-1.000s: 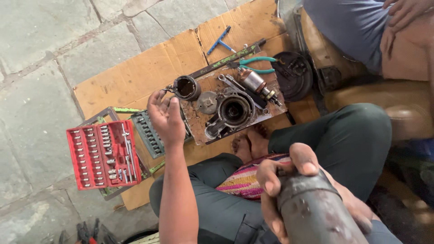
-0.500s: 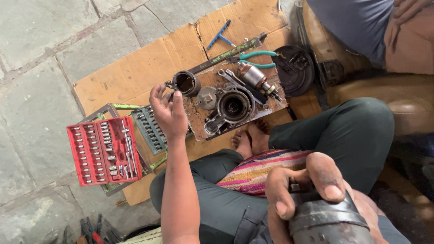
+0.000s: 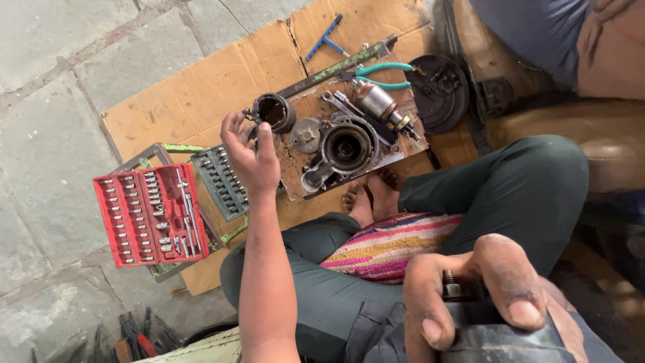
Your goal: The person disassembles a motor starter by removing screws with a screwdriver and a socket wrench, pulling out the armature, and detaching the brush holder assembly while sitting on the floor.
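Hovering left hand [image 3: 250, 156] (fingers spread) nears red socket case [image 3: 151, 214].

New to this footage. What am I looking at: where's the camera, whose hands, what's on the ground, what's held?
One camera, worn on the person's head, looks down at their lap and bare feet. The left hand is stretched out, open, fingers beside a black cylindrical housing on a cardboard sheet. The right hand, close to the lens, grips a dark cylindrical part. Also on the cardboard: a round motor casing, a wound armature, teal-handled pliers. Left of it lies an open red socket set. Another person sits top right.
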